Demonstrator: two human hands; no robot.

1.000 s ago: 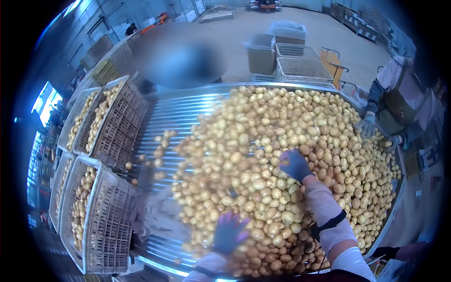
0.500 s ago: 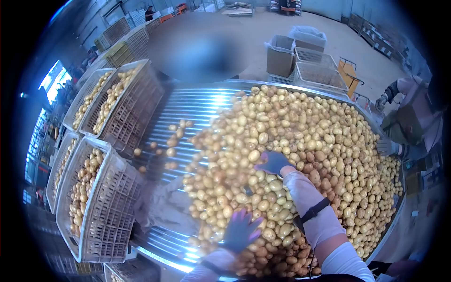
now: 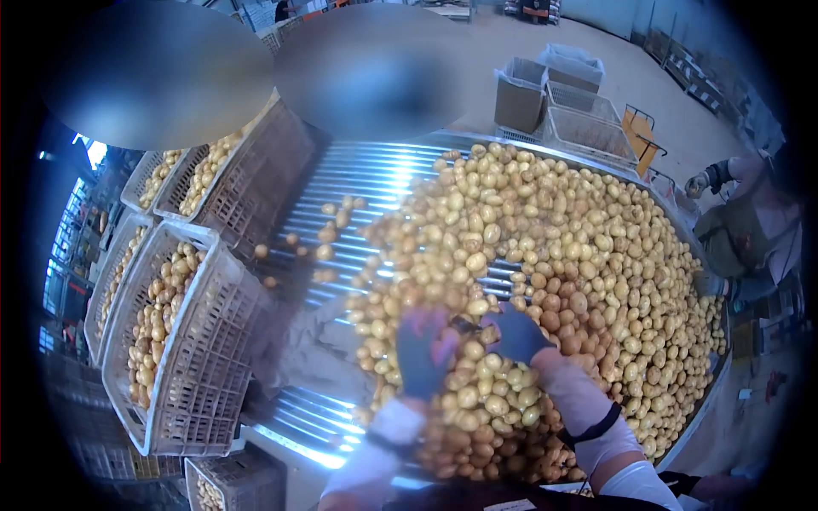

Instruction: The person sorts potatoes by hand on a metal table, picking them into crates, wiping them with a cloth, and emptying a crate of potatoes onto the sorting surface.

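Observation:
Many small yellow potatoes (image 3: 613, 255) cover the right and middle of a ribbed metal table (image 3: 319, 409). My left hand (image 3: 423, 351), gloved in grey with pinkish fingertips, is over the heap, its fingers spread and somewhat blurred. Close to its right, my right hand (image 3: 514, 333) in a grey glove reaches down among the potatoes, fingers curled at a potato near a small dark item (image 3: 464, 324). Darker, browner potatoes (image 3: 567, 311) lie just right of my right hand.
Plastic crates of potatoes (image 3: 192, 332) stand along the left side. Beyond the far edge are lined boxes (image 3: 520, 94), pale crates (image 3: 590, 136) and an orange cart (image 3: 639, 136). Another person (image 3: 741, 213) is at the right side of the table.
My right hand has moved down toward me, baring a patch of ribs behind it. My left hand has moved up, so both hands are closer together. The view has shifted slightly.

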